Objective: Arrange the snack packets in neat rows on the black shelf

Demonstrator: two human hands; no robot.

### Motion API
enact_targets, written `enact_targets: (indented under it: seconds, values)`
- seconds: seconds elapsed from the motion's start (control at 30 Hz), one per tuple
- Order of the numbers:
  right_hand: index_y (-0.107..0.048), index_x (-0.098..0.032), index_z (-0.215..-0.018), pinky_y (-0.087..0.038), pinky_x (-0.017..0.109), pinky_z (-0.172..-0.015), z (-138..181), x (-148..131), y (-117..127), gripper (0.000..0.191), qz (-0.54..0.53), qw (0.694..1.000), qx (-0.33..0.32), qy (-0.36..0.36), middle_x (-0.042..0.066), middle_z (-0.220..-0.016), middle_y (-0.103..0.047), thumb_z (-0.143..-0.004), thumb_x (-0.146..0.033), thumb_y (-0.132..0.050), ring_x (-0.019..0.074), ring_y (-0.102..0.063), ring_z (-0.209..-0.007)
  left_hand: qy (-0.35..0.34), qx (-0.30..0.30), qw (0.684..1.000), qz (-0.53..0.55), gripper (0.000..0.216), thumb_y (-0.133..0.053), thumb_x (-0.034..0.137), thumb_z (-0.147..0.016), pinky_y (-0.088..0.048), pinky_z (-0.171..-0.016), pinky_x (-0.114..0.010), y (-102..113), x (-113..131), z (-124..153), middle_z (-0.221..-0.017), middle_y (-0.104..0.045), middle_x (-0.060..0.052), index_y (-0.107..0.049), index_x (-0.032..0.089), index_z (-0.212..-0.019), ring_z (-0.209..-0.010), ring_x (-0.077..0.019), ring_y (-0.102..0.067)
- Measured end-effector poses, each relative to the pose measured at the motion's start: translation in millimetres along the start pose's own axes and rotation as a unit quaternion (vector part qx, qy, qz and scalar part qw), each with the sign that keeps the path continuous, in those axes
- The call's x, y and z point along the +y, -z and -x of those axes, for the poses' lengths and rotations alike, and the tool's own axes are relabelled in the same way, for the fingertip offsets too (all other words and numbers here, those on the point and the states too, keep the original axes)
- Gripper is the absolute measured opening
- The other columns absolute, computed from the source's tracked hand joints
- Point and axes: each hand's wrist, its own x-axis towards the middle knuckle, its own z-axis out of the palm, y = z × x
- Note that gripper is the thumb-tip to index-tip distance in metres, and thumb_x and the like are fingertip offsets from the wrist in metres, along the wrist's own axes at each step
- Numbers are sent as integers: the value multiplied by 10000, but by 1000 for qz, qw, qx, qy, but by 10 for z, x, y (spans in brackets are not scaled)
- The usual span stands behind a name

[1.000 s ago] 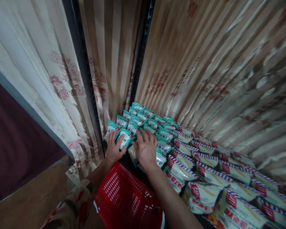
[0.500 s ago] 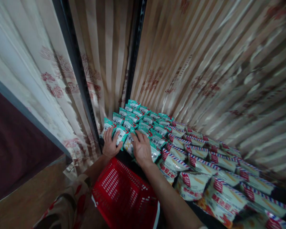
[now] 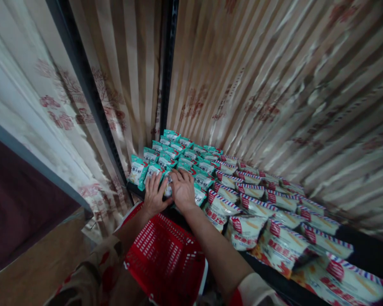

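Note:
Rows of teal-and-white snack packets (image 3: 136,169) stand at the shelf's left end. My left hand (image 3: 155,196) lies on the front row with its fingers spread, touching the face of one packet (image 3: 153,170). Close beside it, my right hand (image 3: 182,190) curls its fingers over the top of the neighbouring snack packet (image 3: 168,187), which shows only partly between the two hands. My right fingertips are partly hidden behind that packet. Below my forearms is a red basket (image 3: 166,255) with slotted sides; no goods show inside it.
Larger white snack bags (image 3: 284,244) with striped tops fill the shelf to the right. Patterned curtains (image 3: 242,85) hang behind and at the left, with dark metal posts (image 3: 92,93) in front of them. The black shelf edge (image 3: 261,272) runs along the front.
My hands have come closer together around one teal packet. The left hand has moved right, off the leftmost packet, and the right hand's fingers are more bent. The view has shifted slightly.

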Motion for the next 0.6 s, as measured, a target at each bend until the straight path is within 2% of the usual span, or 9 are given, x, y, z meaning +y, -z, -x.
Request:
enact_targets:
  seconds: [0.13,0.27,0.37,0.43,0.6]
  values:
    - [-604,-172,-1110,-317,458,-1015,137,31,111,263,-24,999,26,-7,91,-1356,-493,-879,-195,-479,271,-284,-1323,13,-8,1000,5,635,-545,479,-801,-155,-1100,-535,-21,47,-17,-1449,-325,-169,-424,159,-1336,-1369,-335,-206]
    - [-595,-182,-1134,-338,467,-1015,585,103,209,276,-21,997,74,-1,84,-1371,-473,-897,-192,-453,265,-267,-1331,22,-14,1000,14,612,-544,443,-797,-156,-1101,-537,-9,31,-19,-1458,-317,-146,-424,178,-1336,-1369,-327,-209]
    - [-610,-203,-1113,-358,488,-993,898,145,209,257,5,998,61,12,75,-1360,-488,-894,-203,-476,284,-272,-1322,27,-16,999,16,609,-549,439,-791,-157,-1101,-536,-1,39,-18,-1456,-318,-147,-432,175,-1328,-1368,-326,-212]
    - [-599,-202,-1135,-368,502,-980,991,163,189,272,27,998,50,1,83,-1371,-473,-889,-196,-486,303,-255,-1327,26,-14,999,14,609,-553,436,-790,-161,-1098,-537,-3,46,-17,-1449,-324,-161,-438,162,-1321,-1369,-329,-208]
    - [-583,-203,-1160,-360,543,-969,906,158,179,300,56,998,1,-33,127,-1430,-383,-865,-208,-527,357,-225,-1342,23,-18,999,14,597,-542,421,-799,-167,-1093,-540,-11,42,-14,-1452,-315,-169,-434,151,-1321,-1373,-330,-193]
